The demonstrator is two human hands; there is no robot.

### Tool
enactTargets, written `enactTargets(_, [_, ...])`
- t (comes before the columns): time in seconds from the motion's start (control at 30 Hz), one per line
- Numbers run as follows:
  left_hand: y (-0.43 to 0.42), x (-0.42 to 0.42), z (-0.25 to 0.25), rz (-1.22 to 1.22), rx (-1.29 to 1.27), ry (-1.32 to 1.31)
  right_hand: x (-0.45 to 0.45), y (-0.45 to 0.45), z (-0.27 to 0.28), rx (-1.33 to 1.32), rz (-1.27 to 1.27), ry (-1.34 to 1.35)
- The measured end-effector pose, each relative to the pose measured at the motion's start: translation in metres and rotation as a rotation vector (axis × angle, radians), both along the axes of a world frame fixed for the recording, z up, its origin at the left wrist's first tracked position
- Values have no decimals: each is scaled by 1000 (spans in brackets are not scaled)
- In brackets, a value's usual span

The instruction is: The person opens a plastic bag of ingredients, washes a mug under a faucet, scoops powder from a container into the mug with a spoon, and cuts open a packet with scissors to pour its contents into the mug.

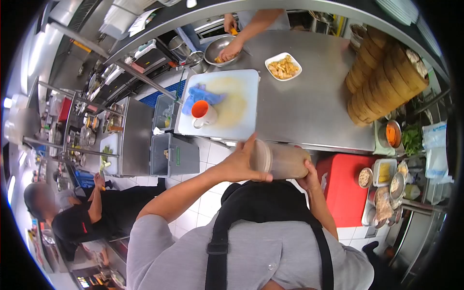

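Note:
Between my two hands, a clear plastic jar (286, 161) lies on its side just off the table's front edge. It has a pale round lid and light brown contents that I cannot name. My left hand (241, 163) wraps around the lid end. The fingers of my right hand (310, 177) curl around the base. In front of me, a white cutting board (237, 106) carries a white mug (205, 116) with an orange inside, beside a crumpled blue cloth (203, 96).
A square white dish (283, 66) of food sits on the steel table (309, 106). Across it, another person's hands work at a metal bowl (222, 50). Stacked bamboo steamers (386, 79) stand right, above a red bin (345, 191). Another person (106, 208) works at left.

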State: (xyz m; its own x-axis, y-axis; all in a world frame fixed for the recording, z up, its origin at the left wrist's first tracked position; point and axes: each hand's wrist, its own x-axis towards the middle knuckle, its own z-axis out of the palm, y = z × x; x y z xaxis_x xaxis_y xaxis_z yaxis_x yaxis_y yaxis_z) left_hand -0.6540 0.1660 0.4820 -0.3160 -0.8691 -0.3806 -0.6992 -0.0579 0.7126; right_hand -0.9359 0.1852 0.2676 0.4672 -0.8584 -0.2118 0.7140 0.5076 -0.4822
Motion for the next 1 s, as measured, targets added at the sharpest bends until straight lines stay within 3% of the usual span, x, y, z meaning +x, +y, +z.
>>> enactTargets(0.03, [0,-3,1,-221,-272,-138,-2,4,-4,5,-15,1])
enactTargets(0.17, [-29,-15,-1,-635,-432,-85,-6,6,-5,45,-49,-15])
enactTargets(0.33, [-39,-27,-1,-459,-411,-31,-15,-5,-2,-12,-137,-16])
enactTargets(0.43, [-43,-35,-5,-195,-220,42,-18,-17,-10,-56,-151,-13])
enactTargets(0.53, [-58,-44,5,-108,-30,-136,-19,-25,-6,-48,-138,-54])
enactTargets(0.63, [-64,-52,13,-592,-479,-198,-16,-29,-9,41,-133,-103])
enactTargets(0.73, [-75,-54,12,-703,-470,-168,-16,-30,-10,37,-160,-134])
enactTargets(0.83, [-77,-51,8,-355,-281,99,-22,-27,-27,-35,-286,-97])
enactTargets(0.9, [-83,-34,5,104,78,365,-38,-29,-30,-42,-366,-47])
enactTargets(1.0, [-96,-10,-36,313,481,812,-64,-25,-26,14,-407,-106])
